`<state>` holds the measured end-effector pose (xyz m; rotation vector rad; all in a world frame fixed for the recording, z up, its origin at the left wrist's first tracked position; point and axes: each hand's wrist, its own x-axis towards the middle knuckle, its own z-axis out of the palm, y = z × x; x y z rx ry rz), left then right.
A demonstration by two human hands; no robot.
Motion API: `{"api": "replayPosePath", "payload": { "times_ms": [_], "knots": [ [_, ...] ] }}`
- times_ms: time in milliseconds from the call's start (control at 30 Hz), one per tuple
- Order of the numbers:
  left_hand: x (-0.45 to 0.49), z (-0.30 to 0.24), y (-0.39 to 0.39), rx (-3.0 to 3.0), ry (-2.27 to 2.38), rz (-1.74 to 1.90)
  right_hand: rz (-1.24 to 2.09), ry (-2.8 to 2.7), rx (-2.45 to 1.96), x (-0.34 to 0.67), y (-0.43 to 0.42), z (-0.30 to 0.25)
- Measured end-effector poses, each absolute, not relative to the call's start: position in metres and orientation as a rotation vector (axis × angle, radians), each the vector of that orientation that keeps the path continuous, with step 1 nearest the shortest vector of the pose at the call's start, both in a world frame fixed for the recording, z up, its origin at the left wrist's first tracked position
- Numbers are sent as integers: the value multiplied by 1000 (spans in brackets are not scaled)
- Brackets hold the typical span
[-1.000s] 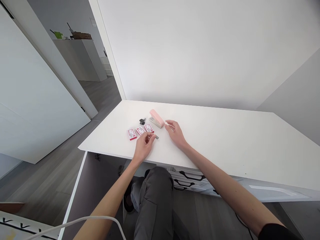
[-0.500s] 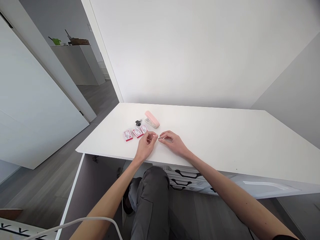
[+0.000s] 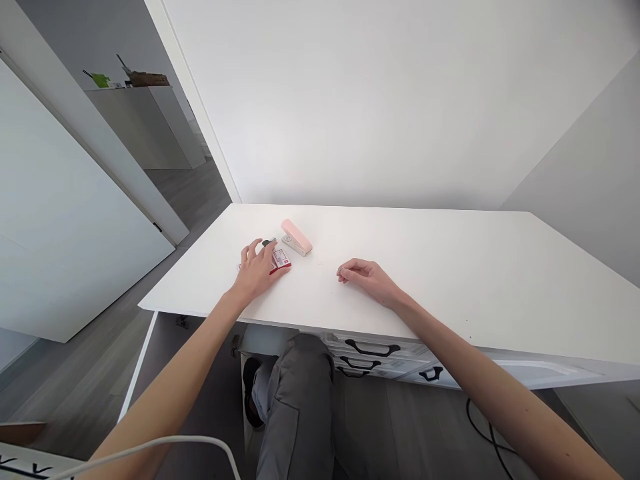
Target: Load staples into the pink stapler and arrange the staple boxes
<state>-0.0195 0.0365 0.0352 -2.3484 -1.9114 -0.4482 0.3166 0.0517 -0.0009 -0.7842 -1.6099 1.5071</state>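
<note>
Grey sliver [image 3: 341, 271] sits pinched in the right grip [image 3: 369, 279]; left grip [image 3: 255, 274] spread over boxes [image 3: 282, 258].

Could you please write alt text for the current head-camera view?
A person's left hand is spread over small red-and-white boxes on a white tabletop, near a pink stapler. The right hand, curled, is apart to the right.

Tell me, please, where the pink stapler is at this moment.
In the head view, the pink stapler sits on the left half of the white tabletop, just behind and right of the red-and-white box at the left hand.
</note>
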Motion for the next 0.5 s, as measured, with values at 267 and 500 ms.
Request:
{"api": "replayPosePath", "payload": {
  "times_ms": [267,500],
  "knots": [
    [3,35,38,-2345,-1814,-601,1565,-1559,-719,317,55,-3],
    [64,35,15,-2457,-1656,-1027,1608,-1509,-624,317,54,5]
  ]
}}
